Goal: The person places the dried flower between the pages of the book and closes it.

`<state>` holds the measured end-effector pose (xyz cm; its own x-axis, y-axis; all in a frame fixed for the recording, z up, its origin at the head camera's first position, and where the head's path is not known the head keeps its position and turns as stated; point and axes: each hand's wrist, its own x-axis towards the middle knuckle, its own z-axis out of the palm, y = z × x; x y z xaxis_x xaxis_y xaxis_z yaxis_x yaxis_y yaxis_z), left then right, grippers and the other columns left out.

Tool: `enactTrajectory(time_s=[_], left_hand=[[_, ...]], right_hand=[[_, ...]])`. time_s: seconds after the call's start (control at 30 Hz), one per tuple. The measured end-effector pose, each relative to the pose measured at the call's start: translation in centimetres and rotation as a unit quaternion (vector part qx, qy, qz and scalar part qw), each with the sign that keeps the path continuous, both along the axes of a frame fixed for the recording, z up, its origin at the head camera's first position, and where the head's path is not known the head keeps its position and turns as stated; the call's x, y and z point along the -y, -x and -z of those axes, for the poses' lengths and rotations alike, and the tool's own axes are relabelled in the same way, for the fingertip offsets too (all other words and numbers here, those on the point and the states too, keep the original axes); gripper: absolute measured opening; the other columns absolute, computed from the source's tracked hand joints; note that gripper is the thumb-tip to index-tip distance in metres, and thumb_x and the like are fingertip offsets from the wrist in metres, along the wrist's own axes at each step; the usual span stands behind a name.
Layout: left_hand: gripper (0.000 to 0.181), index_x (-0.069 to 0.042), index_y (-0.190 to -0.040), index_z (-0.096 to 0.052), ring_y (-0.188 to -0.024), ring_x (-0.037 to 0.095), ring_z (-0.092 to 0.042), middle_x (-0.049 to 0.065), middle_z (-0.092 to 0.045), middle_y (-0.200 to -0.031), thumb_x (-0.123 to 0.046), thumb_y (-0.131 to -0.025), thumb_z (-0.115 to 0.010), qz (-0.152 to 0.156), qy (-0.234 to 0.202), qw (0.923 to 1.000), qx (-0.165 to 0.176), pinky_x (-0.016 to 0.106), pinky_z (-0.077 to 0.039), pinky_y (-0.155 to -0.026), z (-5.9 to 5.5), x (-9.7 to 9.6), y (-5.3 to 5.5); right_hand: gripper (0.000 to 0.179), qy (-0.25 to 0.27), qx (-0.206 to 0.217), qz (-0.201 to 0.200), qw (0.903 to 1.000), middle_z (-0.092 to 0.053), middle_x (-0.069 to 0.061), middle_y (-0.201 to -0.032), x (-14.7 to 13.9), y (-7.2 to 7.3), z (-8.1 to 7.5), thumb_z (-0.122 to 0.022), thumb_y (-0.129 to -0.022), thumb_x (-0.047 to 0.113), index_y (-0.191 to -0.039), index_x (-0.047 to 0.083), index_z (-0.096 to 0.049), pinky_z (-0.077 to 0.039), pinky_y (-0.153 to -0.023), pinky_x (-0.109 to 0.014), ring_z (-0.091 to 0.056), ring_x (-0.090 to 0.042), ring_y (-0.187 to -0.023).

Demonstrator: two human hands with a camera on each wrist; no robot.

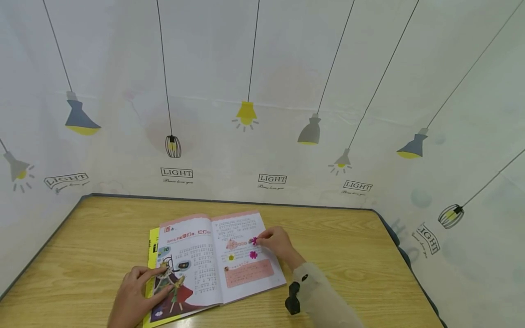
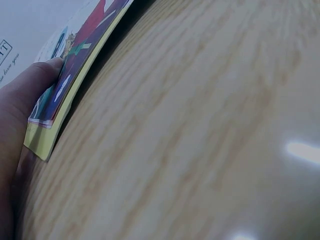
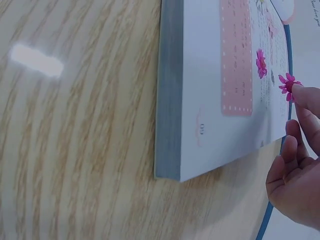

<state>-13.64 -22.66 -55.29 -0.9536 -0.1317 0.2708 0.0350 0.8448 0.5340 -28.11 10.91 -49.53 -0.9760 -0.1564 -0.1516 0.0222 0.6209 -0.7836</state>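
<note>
A thick open book point(image 1: 207, 273) with Chinese text and colour pictures lies on the wooden table, its yellow cover edge showing at the left. My left hand point(image 1: 133, 294) rests on the illustrated left page, thumb and forefinger laid on the paper; the left wrist view shows the thumb point(image 2: 42, 77) near the page's lower corner. Between thumb and forefinger my right hand point(image 1: 280, 246) pinches a pink flower point(image 3: 289, 86) at the right page. Another pink flower point(image 1: 253, 255) lies on that page, just below the pinched one. Left of it is a small yellow flower point(image 1: 231, 257).
The wooden table point(image 1: 348, 246) extends around the book, with a dark edge along its back and sides. Behind it hangs a pale wall covering point(image 1: 213, 150) printed with lamps and "LIGHT" labels. A dark chair back point(image 1: 389, 230) shows beyond the right edge.
</note>
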Motion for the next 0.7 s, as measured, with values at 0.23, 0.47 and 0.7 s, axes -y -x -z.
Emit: enactTrajectory(time_s=[0.23,0.47,0.7], left_hand=[[0.063,-0.017,-0.110,-0.068,-0.081,0.024,-0.043,0.007,-0.047,-0.097,-0.063,-0.067,-0.069,0.002,-0.004,0.9996,0.027,0.041,-0.034,-0.069,-0.3,-0.1,-0.2],[0.063,-0.017,-0.110,-0.068,-0.081,0.024,-0.043,0.007,-0.047,-0.098,-0.064,-0.067,-0.068,0.002,-0.003,0.9995,0.031,0.041,-0.034,-0.070,-0.6,-0.2,-0.2],[0.063,-0.017,-0.110,-0.068,-0.081,0.024,-0.043,0.007,-0.047,-0.098,-0.063,-0.068,-0.068,0.002,-0.005,0.9996,0.028,0.041,-0.034,-0.070,-0.5,-0.2,-0.1]], right_hand=[[0.007,-0.004,0.008,-0.003,1.0000,-0.059,-0.002,-0.078,0.2,0.0,0.2,-0.071,-0.080,0.012,-0.081,0.005,-0.069,-0.043,-0.067,-0.029,-0.051,-0.016,-0.074],[0.008,-0.010,0.015,0.001,0.9998,-0.060,-0.002,-0.079,0.1,0.2,0.8,-0.071,-0.080,0.013,-0.082,0.005,-0.070,-0.043,-0.068,-0.029,-0.051,-0.016,-0.074],[0.008,-0.004,0.015,0.008,0.9999,-0.060,-0.003,-0.079,0.1,0.3,1.2,-0.070,-0.081,0.012,-0.082,0.005,-0.069,-0.043,-0.068,-0.030,-0.051,-0.016,-0.075]])
